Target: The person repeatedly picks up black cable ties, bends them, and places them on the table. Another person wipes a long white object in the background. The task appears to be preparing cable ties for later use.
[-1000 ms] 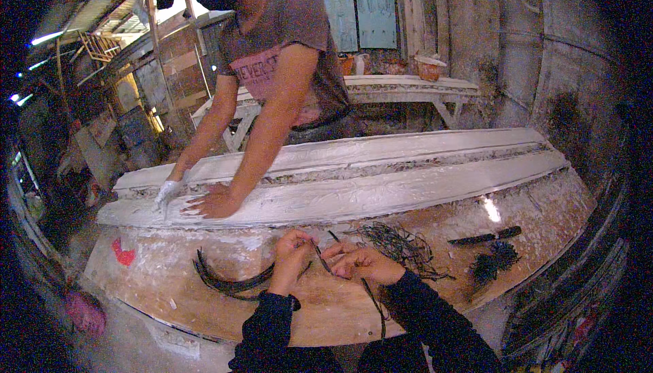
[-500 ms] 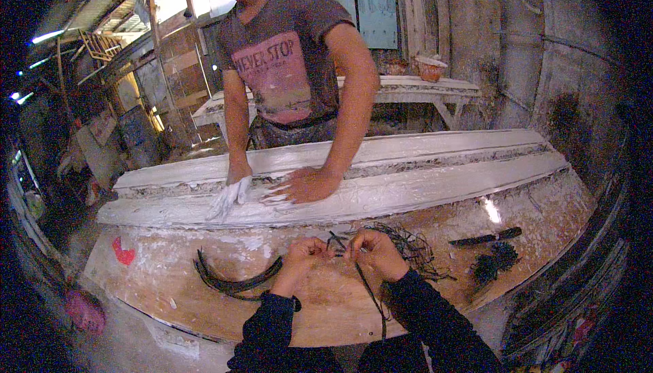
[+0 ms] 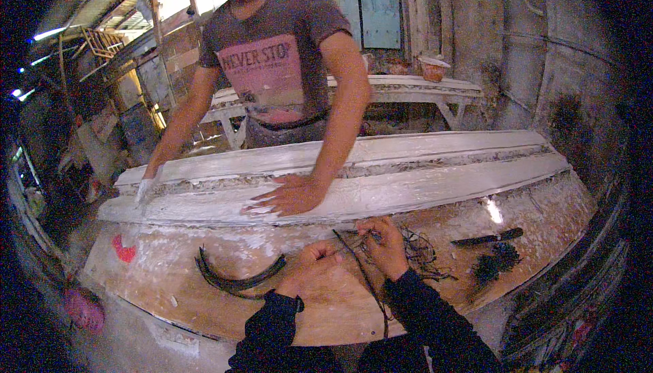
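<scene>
My left hand (image 3: 313,265) is closed in a pinch low over the wooden board; whatever its fingertips hold is too small to make out. Just to the right and a little farther away, my right hand (image 3: 385,249) is pinched on a thin black strip. A long black strip (image 3: 367,279) slants between both hands toward the board's near edge. Beside my left hand lies a curved bundle of black strips (image 3: 235,282). A tangle of thin black strands (image 3: 423,256) sits just behind my right hand.
Across the board, a co-worker's bare hand (image 3: 294,195) presses on a long white-coated plank (image 3: 408,181); their other hand (image 3: 146,188) is whitened. A knife (image 3: 486,238), a dark spiky clump (image 3: 495,263) and a red scrap (image 3: 123,249) lie on the board (image 3: 326,312).
My hands have drawn apart, the right one moving up and away and the left slightly lower. The co-worker's whitened hand has slid far left along the plank; the other shifted slightly left.
</scene>
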The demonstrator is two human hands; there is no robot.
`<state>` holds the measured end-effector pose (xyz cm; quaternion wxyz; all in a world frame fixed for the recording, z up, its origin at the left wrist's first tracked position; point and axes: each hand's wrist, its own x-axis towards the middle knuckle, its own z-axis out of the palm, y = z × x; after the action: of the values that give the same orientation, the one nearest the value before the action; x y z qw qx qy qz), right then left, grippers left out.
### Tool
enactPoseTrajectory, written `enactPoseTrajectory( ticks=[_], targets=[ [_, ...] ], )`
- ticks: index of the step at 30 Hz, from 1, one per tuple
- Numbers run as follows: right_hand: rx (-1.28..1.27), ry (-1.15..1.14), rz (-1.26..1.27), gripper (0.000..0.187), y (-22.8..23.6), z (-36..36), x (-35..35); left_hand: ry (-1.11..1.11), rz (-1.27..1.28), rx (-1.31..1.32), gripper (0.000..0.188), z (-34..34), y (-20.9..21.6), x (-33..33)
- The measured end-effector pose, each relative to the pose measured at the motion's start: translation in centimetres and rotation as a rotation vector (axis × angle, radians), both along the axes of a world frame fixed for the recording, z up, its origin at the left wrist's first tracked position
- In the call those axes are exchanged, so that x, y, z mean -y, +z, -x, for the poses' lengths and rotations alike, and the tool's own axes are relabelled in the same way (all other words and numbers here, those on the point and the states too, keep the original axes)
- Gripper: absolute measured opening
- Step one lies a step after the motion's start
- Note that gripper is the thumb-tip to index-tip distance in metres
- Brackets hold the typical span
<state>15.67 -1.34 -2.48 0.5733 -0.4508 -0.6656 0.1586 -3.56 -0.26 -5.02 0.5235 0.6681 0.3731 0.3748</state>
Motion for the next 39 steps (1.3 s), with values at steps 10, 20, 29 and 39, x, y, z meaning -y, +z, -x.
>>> enactPoseTrajectory(
  ticks=[10,20,29,39],
  targets=[
    [0.020,0.621,0.324,0.008,-0.5,0.1,0.6,0.586,-0.295,0.151,0.011,0.9,0.1,-1.5],
    [0.131,0.828,0.324,0.010,0.9,0.5,1.5,0.515,-0.189,-0.061,0.013,0.6,0.3,-1.4],
    [-0.161,0.586,0.402,0.009,0.0,0.2,0.9,0.288,-0.177,-0.156,0.012,0.5,0.3,-1.3],
    [-0.233,0.169,0.136,0.017,-1.0,-0.2,-0.2,-0.153,-0.003,0.070,0.007,-0.8,-0.3,0.1]
  ],
)
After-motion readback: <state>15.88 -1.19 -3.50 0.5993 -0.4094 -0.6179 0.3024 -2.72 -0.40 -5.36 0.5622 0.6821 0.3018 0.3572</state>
